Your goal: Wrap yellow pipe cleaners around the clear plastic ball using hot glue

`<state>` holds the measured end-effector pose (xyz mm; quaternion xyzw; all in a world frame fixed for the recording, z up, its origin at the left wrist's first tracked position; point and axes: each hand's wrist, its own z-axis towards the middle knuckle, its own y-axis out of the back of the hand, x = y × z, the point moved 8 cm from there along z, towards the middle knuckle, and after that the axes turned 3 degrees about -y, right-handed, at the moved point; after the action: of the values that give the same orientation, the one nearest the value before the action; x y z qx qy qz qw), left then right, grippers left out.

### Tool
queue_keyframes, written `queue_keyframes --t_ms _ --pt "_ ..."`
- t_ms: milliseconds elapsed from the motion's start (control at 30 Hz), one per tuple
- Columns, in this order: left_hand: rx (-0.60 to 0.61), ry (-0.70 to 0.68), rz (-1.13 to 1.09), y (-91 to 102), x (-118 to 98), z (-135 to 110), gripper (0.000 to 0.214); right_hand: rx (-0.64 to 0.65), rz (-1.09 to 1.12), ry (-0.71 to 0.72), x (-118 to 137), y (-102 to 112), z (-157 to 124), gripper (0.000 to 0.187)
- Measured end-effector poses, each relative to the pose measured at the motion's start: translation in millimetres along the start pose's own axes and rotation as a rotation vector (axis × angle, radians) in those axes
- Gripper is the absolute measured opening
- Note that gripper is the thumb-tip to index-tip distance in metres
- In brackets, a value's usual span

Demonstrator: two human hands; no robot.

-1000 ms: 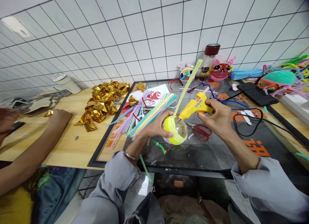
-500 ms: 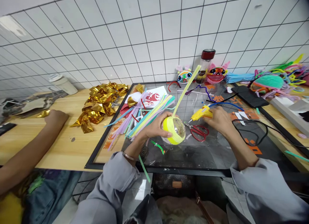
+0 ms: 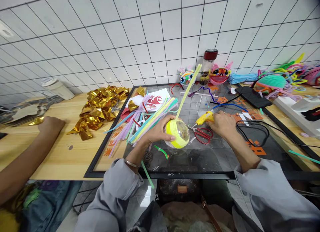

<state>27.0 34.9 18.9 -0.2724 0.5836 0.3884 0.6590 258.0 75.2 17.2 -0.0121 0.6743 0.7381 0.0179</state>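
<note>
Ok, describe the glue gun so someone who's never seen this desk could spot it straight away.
Find the black-framed glass panel. Right of the yellow-wrapped ball in the left hand, the glue gun lies just behind the red scissors, handle in the right hand. It's the only yellow, corded tool.

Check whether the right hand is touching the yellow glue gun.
Touching. In the head view the right hand covers the rear of the yellow glue gun, with fingers lying over its handle and no gap between them.
</note>
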Motion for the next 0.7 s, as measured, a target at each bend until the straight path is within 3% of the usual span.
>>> queue_keyframes --t_ms 200,333,400,500,700 --pt "0.019 0.009 -0.016 -3.3 -2 0 0.078 -0.243 0.111 0.076 1 15 -4 0.03" --pt "0.007 0.016 0.019 -2.5 -2 0 0.08 -0.413 0.603 0.289 21 39 -20 0.024" --pt "-0.002 0.023 0.047 -1.8 -1 0 0.082 -0.409 0.895 0.408 35 50 -29 0.023" --pt "-0.002 0.03 0.084 -1.8 1 -1 0.083 -0.386 1.131 0.482 53 64 -38 0.019" --pt "0.015 0.035 0.104 -3.1 1 -1 0.085 -0.312 1.283 0.571 79 85 -44 0.023"
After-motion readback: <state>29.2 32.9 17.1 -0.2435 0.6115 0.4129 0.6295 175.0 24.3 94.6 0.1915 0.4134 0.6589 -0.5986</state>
